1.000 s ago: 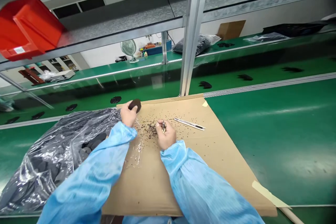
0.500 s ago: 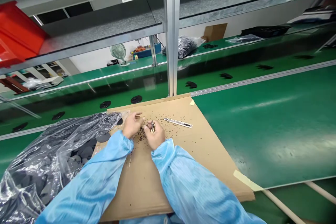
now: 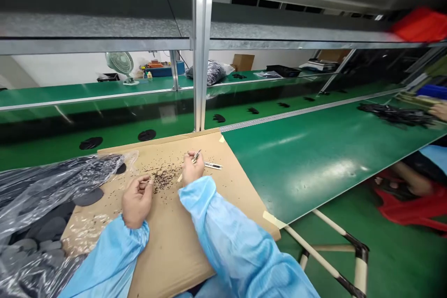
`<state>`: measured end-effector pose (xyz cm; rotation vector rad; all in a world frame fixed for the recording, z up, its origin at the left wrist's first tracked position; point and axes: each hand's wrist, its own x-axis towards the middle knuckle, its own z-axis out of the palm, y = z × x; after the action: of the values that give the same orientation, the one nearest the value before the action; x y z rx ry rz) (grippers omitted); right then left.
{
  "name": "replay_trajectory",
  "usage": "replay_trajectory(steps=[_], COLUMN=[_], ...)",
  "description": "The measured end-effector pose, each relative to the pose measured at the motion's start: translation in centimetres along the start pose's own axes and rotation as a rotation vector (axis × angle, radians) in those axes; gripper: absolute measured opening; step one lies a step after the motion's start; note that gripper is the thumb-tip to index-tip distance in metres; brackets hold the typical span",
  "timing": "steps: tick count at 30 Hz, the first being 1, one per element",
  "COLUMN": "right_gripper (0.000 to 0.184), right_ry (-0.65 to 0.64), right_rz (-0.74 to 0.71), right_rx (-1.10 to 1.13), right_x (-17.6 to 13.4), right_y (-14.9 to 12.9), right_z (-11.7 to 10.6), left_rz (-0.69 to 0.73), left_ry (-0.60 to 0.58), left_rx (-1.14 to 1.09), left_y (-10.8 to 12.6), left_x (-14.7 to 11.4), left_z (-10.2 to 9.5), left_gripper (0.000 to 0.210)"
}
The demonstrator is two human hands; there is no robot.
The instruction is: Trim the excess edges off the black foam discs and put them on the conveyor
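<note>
Fingers of right hand [image 3: 191, 173] pinched on a thin metal tool, apparently tweezers [image 3: 196, 157], tip raised and tilted up-right over the cardboard sheet [image 3: 223, 186]. Left hand [image 3: 136, 200] rests on the cardboard; its fingers curl inward, thumb and forefinger pressed on something too small to identify. Between the hands: a scatter of small dark bits [image 3: 164, 178]. A second slim metal tool [image 3: 213, 165] lies just right of the right hand. Clear plastic bag [image 3: 42, 195] of dark discs overlaps the sheet's left edge. Cardboard sits on the green table [image 3: 314, 153].
</note>
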<state>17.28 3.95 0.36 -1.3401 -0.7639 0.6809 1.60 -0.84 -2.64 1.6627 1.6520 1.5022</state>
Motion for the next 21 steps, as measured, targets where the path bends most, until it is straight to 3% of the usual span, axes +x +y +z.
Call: replay_trajectory(steps=[3,5,12,17,21], right_gripper=[0.021,0.021,0.022,0.027,0.028], right_ry=[0.048,0.074,-0.022,-0.157,-0.215], right_rz=[-0.100,-0.206,-0.227,-0.196,-0.128], right_rx=[-0.197,-0.489,-0.981,-1.240,-1.352], right_x=[5.5,9.9,24.2,30.4,33.2], right_y=[-0.9,-1.4,-1.5,0.8,2.2], right_z=[-1.5,-2.8,-5.4,-5.0,-3.9], left_rz=[-0.004,-0.002,0.143,0.257,0.301], left_ry=[-0.009,-0.015,-0.015,-0.079,-0.117], left_rx=[-0.006,-0.010,0.075,0.151,0.200], left_y=[0.2,0.2,0.9,1.3,1.5], left_x=[-0.1,-0.2,-0.4,-0.3,-0.2], left_z=[0.0,0.0,-0.2,-0.3,-0.3], left_gripper=[0.032,0.031,0.019,0.016,0.017])
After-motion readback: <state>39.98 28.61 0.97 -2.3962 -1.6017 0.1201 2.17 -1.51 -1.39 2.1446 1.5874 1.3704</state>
